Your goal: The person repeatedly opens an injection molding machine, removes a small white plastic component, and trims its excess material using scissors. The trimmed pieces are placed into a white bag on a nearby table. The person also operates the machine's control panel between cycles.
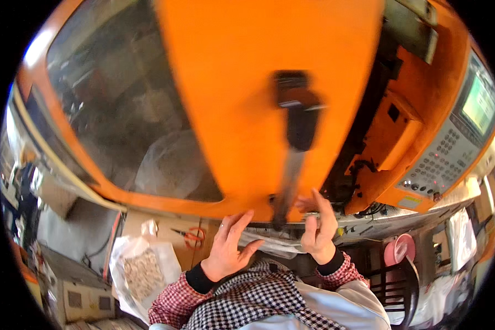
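Observation:
A large orange machine door stands right in front of me, with a long black handle on it that looks blurred. My right hand is beside the lower end of that handle, fingers apart; I see no firm grip on it. Just below the door's bottom edge, my left hand is raised with its fingers spread and nothing in it. Left of that hand lie scissors with red handles on a brown cardboard surface. Nearby, an open white plastic bag holds many small beige pieces.
A dark window fills the door's left part. To the right of the door is a dark gap, then a control panel with buttons and a lit screen. Behind on the right are a dark chair and a pink bucket.

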